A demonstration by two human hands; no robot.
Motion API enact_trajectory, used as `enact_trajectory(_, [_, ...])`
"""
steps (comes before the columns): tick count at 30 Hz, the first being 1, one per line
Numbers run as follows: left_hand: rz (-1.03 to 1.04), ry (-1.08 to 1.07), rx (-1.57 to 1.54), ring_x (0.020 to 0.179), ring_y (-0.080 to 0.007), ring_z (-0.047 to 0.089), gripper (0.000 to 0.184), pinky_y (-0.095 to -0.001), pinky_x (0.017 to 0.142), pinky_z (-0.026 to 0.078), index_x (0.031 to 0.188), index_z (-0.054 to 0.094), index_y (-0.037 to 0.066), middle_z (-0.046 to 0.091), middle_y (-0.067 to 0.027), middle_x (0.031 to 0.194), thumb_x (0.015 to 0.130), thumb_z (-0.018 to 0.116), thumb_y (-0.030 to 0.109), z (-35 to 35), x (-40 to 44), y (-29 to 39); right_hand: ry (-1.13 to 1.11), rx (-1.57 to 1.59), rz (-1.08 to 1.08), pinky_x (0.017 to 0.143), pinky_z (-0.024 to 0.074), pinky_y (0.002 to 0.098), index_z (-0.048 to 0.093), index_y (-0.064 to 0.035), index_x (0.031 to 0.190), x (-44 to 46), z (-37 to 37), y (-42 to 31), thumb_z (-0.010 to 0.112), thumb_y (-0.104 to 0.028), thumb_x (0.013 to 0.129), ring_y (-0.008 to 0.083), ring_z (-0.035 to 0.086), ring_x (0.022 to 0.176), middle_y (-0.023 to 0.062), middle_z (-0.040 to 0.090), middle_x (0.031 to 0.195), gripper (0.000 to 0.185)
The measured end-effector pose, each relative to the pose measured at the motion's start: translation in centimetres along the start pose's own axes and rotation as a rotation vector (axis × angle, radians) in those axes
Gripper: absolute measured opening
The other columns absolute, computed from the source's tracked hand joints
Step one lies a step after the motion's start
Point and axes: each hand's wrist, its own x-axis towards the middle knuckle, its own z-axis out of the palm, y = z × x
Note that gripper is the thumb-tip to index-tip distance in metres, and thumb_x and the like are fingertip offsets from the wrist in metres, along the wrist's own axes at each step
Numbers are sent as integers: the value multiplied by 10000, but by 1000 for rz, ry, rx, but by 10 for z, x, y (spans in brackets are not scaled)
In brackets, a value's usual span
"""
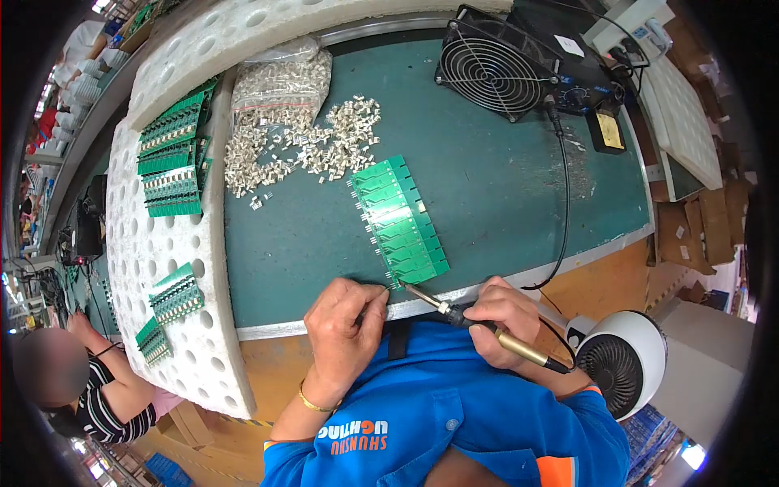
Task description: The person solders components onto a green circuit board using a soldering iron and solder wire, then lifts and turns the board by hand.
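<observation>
Both closed: L hand pinching thin wire at PCB edge, R hand gripping soldering iron; shirt txt "LIGHTING".

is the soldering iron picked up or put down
Picked up: the right hand grips the soldering iron, its tip at the near end of the green board.

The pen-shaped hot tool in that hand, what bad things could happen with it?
The left hand is very close to the tip of the soldering iron, so a slip might burn its fingers if the tip is hot. The tip is right at the corner of the green circuit board, so lingering there could scorch it. A tug on the cord might jerk the iron.
</observation>
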Motion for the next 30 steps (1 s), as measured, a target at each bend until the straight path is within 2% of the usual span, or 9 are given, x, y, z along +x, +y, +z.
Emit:
enact_trajectory(5, [9, -9, -4, 604, -250, 588, 90, -341, 561, 470, 796, 702, 32, 588, -101, 677, 739, 726, -33, 0, -1, -2, -17, -6, 7, 559, 457, 345, 647, 1, 890, 0, -2, -2, 711, -11, 701, 234, 570, 555, 102, 628, 691, 199])
enact_trajectory(7, [32, -40, 11, 614, -187, 578, 72, -297, 556, 452, 830, 707, 4, 594, -94, 700, 770, 731, -28, -1, -1, -4, -23, -13, 4, 559, 458, 347, 648, 2, 888, -1, -2, -3, 711, -14, 702, 233, 573, 555, 105, 632, 694, 198])
enact_trajectory(30, [63, -75, 10, 652, -214, 597, 84, -309, 591, 468, 830, 713, 8, 610, -101, 709, 756, 734, -27, -3, 0, -5, -38, -61, -81, 575, 466, 357, 655, -6, 953, -12, -2, -5, 733, -137, 809, 221, 584, 547, 84, 635, 684, 209])
